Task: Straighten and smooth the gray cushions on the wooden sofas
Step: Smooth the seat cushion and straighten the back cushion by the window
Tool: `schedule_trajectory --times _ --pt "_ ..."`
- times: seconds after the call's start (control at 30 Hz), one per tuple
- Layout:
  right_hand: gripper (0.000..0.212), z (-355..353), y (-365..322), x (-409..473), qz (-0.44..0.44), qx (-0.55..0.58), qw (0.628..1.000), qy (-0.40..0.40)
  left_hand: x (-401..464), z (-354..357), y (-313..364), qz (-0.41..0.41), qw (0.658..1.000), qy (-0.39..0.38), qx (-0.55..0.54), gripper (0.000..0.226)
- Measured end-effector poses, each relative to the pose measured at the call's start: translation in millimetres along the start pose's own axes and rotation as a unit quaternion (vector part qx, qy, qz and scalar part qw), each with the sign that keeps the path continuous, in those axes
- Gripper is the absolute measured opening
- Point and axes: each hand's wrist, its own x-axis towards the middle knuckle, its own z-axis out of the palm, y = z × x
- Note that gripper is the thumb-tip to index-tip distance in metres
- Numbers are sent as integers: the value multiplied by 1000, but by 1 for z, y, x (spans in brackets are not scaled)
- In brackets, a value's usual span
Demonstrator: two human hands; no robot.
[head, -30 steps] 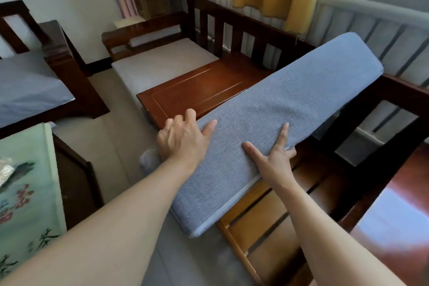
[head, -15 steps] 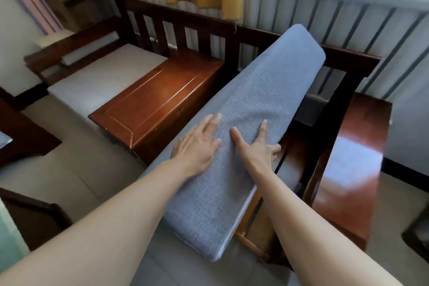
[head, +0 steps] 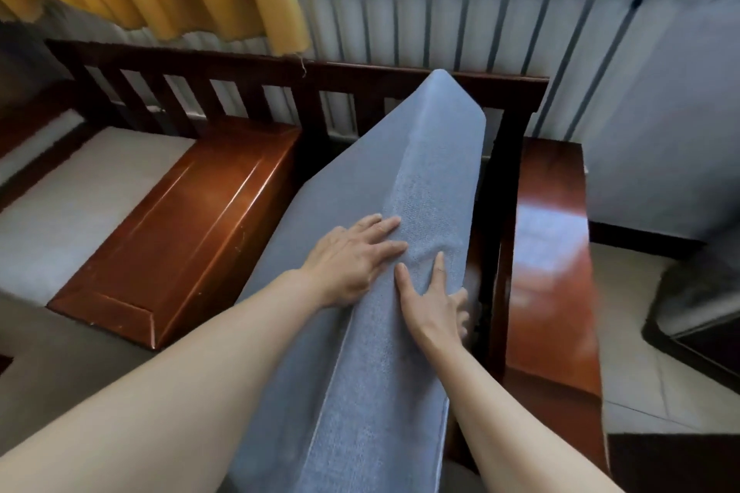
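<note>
text: none readable | labels: none | brands: none | numbers: none

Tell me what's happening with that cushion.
A person is handling a long gray cushion propped at a slant across a wooden sofa, its far end near the backrest. The left hand lies flat on its top; the right hand presses beside it, fingers curling over the right edge. It is not yet lying flat on the seat.
</note>
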Motion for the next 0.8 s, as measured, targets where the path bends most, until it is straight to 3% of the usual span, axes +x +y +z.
schedule_trajectory --times 0.17,0.37,0.53,0.7,0.8 --pt "80 -2 -2 15 50 8 999 16 42 0 -2 82 994 -32 65 43" --pt "76 7 -1 25 115 10 991 67 85 14 -6 199 979 -27 42 40" --pt "73 17 -6 15 140 16 985 97 94 24 -24 305 951 46 -6 66" --pt "72 24 -17 6 151 58 981 103 117 30 -35 360 928 89 -18 48" --pt "87 29 -22 1 127 31 987 97 132 36 -25 372 923 94 -18 39"
